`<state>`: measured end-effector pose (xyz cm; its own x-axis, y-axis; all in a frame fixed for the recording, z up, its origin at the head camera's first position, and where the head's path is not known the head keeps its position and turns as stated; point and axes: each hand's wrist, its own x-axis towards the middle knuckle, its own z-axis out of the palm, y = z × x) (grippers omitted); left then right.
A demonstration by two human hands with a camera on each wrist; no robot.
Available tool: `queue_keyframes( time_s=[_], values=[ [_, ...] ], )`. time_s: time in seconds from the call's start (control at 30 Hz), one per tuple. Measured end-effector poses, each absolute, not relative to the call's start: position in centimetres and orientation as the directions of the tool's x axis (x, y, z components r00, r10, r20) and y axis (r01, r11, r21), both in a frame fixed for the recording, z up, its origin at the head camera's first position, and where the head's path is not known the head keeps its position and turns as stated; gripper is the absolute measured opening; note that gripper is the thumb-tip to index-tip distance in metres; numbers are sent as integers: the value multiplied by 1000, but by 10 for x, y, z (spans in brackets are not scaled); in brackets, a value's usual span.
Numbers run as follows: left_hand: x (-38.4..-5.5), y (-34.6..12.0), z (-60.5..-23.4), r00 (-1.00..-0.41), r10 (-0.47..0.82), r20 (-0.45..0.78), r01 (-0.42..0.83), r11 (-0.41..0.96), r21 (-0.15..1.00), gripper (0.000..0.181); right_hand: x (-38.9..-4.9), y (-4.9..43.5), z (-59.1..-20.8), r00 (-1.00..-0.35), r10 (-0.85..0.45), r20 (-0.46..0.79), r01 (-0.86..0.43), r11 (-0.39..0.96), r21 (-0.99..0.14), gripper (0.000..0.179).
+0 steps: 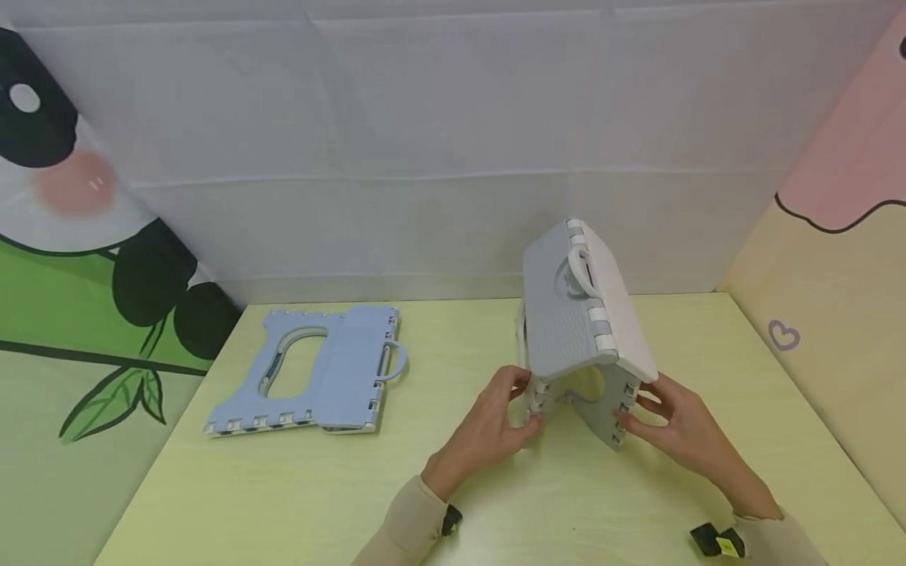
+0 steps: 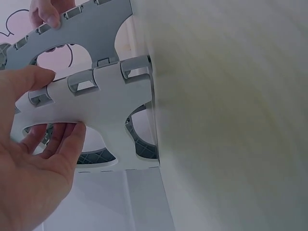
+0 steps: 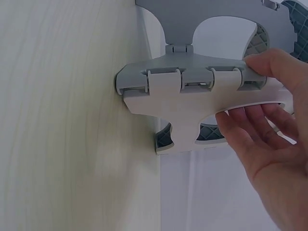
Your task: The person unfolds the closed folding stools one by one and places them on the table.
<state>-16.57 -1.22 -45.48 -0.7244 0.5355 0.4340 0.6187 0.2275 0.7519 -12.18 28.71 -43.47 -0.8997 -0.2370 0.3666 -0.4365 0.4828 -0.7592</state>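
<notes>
A grey and white folding step stool (image 1: 562, 314) stands partly unfolded on the right of the table. Its two top panels slope down from a hinged ridge that bears a white loop handle (image 1: 582, 271). My left hand (image 1: 488, 424) grips the left leg panel at its near edge. In the left wrist view, the thumb lies on the hinged edge of that leg panel (image 2: 103, 103) and fingers reach into its cutout. With my right hand (image 1: 679, 428) I grip the right leg panel; the right wrist view shows fingers through the cutout of its white side (image 3: 185, 108).
A blue folding step stool (image 1: 354, 365) lies folded flat on the left of the pale wooden table (image 1: 453, 487), its loop handle (image 1: 396, 362) pointing right. A white cloth wall (image 1: 425, 157) rises behind the table, with printed panels on both sides.
</notes>
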Motion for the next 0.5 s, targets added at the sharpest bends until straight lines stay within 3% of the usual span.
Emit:
queue_keyframes(
  time_s=[0.5],
  values=[
    [-167, -18, -453, -708, 549, 445, 624, 191, 757, 48, -122, 293, -432, -898, -259, 356, -440, 468, -766, 71]
  ],
)
